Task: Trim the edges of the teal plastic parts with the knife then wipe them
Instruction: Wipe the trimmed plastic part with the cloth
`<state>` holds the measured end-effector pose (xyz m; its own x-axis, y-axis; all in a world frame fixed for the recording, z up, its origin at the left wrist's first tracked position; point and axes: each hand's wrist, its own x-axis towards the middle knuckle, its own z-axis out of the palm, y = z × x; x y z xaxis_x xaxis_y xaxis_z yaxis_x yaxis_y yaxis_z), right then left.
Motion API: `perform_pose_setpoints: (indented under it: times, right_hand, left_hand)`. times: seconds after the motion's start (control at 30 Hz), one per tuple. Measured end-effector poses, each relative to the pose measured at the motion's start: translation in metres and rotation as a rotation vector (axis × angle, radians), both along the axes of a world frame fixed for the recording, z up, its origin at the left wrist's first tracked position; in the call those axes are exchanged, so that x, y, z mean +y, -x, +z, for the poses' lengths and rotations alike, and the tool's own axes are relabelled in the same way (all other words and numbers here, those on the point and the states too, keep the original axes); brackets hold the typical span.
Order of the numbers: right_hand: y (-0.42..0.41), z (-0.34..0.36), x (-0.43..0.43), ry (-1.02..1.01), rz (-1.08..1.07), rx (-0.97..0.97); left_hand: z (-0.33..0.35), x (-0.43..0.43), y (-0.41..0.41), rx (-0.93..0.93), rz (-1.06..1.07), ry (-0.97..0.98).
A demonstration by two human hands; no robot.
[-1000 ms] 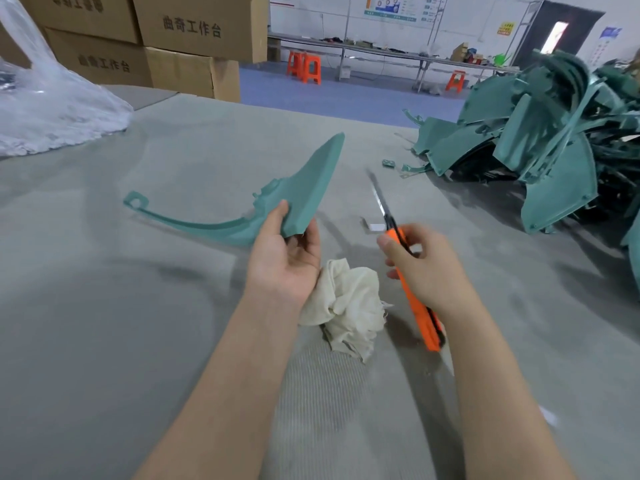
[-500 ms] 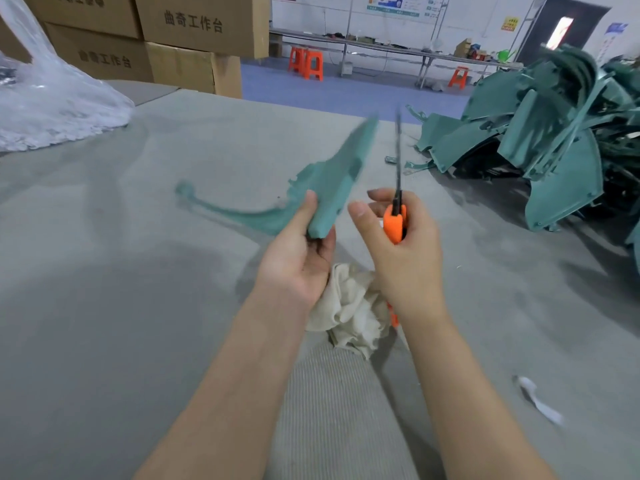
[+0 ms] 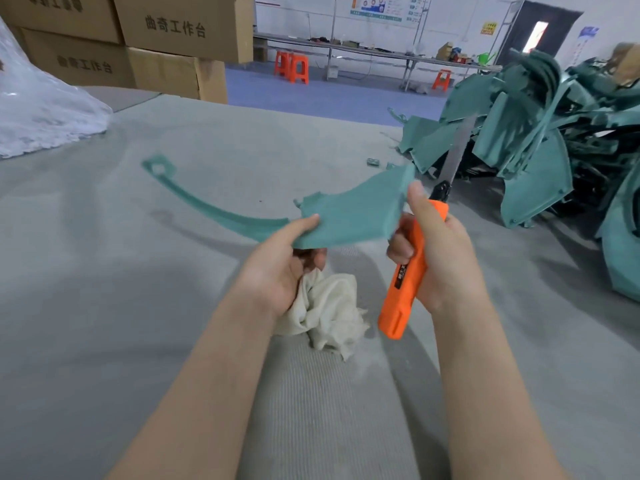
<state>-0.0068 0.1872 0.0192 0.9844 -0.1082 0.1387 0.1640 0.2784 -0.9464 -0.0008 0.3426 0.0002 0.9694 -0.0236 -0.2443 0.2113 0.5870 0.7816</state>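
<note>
Workpiece: one teal plastic part (image 3: 349, 216), matte and thin-walled, held in the air above the table (image 3: 104, 289). It has a broad, fin-shaped panel at its right end. This panel narrows to the left into a long, curved strip that ends in a small square loop.

The left hand (image 3: 280, 268) grips the panel's near edge, with the thumb flat on top and the fingers curled underneath. The right hand (image 3: 446, 258) is wrapped around the handle of the knife (image 3: 405, 271), which is a boxy, smooth orange plastic body. The thumb is raised just beside the panel's right edge; contact there cannot be determined. The narrow, flat grey metal blade points up and away, and stands clear of the part. The two hands are apart, with the panel's wide end between them.

A crumpled off-white cloth (image 3: 332, 310), soft and frayed at the edges, lies directly below the left hand and touches it. Whether the fingers hold it cannot be determined.

The table is covered in grey fabric with a fine ribbed texture. At far right lies a pile of teal parts (image 3: 540, 140), tangled and overlapping, with small teal offcuts (image 3: 373, 162) near it. A clear plastic bag (image 3: 41, 109) sits at far left. Printed cardboard boxes (image 3: 173, 29) are stacked behind it, and orange stools (image 3: 292, 67) stand on the blue floor beyond.
</note>
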Motion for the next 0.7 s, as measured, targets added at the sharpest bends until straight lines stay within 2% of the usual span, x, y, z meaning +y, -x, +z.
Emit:
perform_pose_setpoints:
  times: [0.13, 0.23, 0.3, 0.47, 0.7]
  right_hand:
    - [-0.005, -0.005, 0.003, 0.28, -0.185, 0.045]
    - [-0.008, -0.016, 0.006, 0.545, -0.289, -0.033]
    - [-0.008, -0.02, 0.009, 0.64, -0.31, -0.101]
    - [-0.007, -0.021, 0.022, 0.646, -0.305, -0.224]
    - [0.0, -0.023, 0.035, 0.624, -0.286, -0.28]
  left_hand:
    - [-0.005, 0.004, -0.005, 0.043, 0.043, 0.336]
    - [-0.008, 0.005, -0.005, 0.049, 0.041, 0.414]
    - [-0.007, 0.004, -0.005, 0.045, 0.02, 0.437]
    - [-0.008, 0.001, -0.005, 0.028, 0.006, 0.459]
    - [-0.01, 0.002, -0.006, 0.037, 0.027, 0.474]
